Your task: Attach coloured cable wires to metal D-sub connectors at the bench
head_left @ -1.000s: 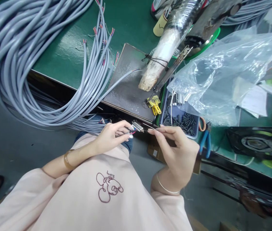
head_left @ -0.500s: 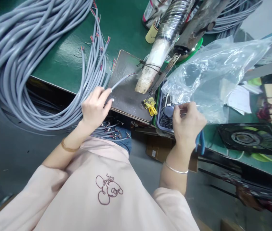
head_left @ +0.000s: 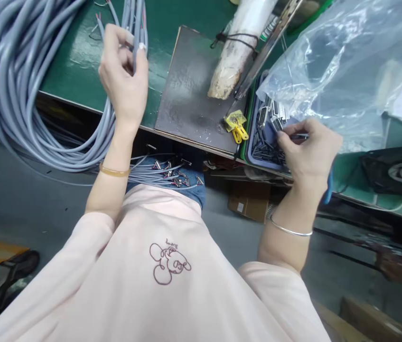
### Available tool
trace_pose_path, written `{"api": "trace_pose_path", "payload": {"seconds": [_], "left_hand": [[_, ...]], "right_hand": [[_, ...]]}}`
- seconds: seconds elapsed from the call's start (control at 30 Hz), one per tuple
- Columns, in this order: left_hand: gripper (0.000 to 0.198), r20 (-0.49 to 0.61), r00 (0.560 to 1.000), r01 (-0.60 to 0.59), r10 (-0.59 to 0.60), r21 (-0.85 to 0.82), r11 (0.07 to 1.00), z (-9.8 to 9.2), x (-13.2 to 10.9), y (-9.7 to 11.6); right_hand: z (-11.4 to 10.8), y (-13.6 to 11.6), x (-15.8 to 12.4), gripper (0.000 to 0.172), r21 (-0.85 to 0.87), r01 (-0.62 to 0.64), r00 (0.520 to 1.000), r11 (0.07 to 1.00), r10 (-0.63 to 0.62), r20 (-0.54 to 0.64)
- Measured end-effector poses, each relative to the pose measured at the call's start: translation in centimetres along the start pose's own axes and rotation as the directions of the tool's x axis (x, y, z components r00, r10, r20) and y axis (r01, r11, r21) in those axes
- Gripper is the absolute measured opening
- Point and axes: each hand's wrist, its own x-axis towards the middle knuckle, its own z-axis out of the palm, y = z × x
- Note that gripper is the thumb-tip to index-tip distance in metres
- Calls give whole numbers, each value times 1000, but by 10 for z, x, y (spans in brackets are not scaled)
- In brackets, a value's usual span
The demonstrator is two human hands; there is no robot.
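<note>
My left hand (head_left: pixel 124 76) is closed around grey cable (head_left: pixel 137 28) at the ends of the bundle, above the green table. White tips cover its thumb and a finger. Over a blue-grey bin (head_left: pixel 252 154) on the right, my right hand (head_left: pixel 309 149) pinches a small metal connector (head_left: pixel 276 124) between thumb and forefinger; the fingers partly hide it. Other silvery connectors (head_left: pixel 263 115) and dark slim pieces (head_left: pixel 266 149) fill the bin. Across my lap lie cables with connectors (head_left: pixel 176 181) on their ends.
A large coil of grey cable (head_left: pixel 4 85) hangs over the table's left edge. Between my hands is a brown board (head_left: pixel 186 90), with a white wrapped post (head_left: pixel 234 57) and yellow snips (head_left: pixel 238 128). Clear plastic bag (head_left: pixel 339 71) and black fan (head_left: pixel 400 168) occupy the right.
My left hand has gone from the board, where it held one stripped cable end, to the cable bundle at upper left. My right hand stays at the bin. The camera view has shifted.
</note>
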Motion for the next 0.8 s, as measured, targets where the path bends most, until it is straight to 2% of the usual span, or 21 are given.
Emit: {"api": "trace_pose_path", "payload": {"seconds": [0.1, 0.2, 0.3, 0.37, 0.4, 0.47, 0.5, 0.57, 0.6, 0.63, 0.67, 0.7, 0.73, 0.8], "left_hand": [[37, 27, 994, -89, 105, -344, 935, -1, -13, -6], [45, 117, 976, -86, 182, -563, 822, -4, -29, 0], [38, 224, 946, -14, 232, -690, 723, -13, -45, 17], [24, 392, 880, 89, 268, -691, 718, -21, -55, 32], [20, 517, 813, 159, 266, -638, 754, -24, -60, 40], [26, 716, 659, 288, 228, -522, 803, -27, -69, 56], [25, 796, 566, 340, 214, -462, 819, -26, -73, 63], [20, 899, 370, 398, 235, -382, 834, -19, -83, 75], [20, 926, 297, 424, 233, -346, 837, -13, -88, 80], [20, 941, 262, 456, 214, -316, 832, -7, -93, 83], [22, 951, 252, 489, 181, -286, 824, 0, -99, 84], [23, 949, 285, 519, 139, -274, 809, 7, -105, 84], [24, 930, 359, 543, 83, -280, 791, 13, -111, 82], [25, 811, 582, 556, -51, -352, 753, 24, -120, 74]], "right_hand": [[3, 1, -3, 34, -12, 67, 998, 998, -67, 11], [8, -2, 0, 32, -97, 153, 988, 983, -150, 37], [9, -4, 4, 25, -141, 223, 973, 965, -212, 92], [6, -6, 7, 23, -150, 249, 965, 957, -231, 125], [4, -8, 7, 23, -149, 253, 963, 956, -233, 137], [-2, -12, 8, 23, -150, 238, 965, 960, -217, 145], [-6, -14, 7, 24, -150, 224, 969, 963, -203, 142], [-13, -14, 5, 29, -136, 193, 977, 972, -178, 117], [-16, -13, 2, 32, -117, 183, 981, 976, -173, 89], [-19, -11, 0, 34, -88, 179, 983, 980, -175, 53], [-21, -8, -3, 35, -52, 185, 983, 981, -185, 6], [-23, -4, -7, 35, -15, 194, 980, 981, -195, -47], [-25, 0, -11, 34, 19, 203, 974, 979, -200, -104], [-28, 8, -18, 32, 91, 224, 959, 970, -202, -200]]}}
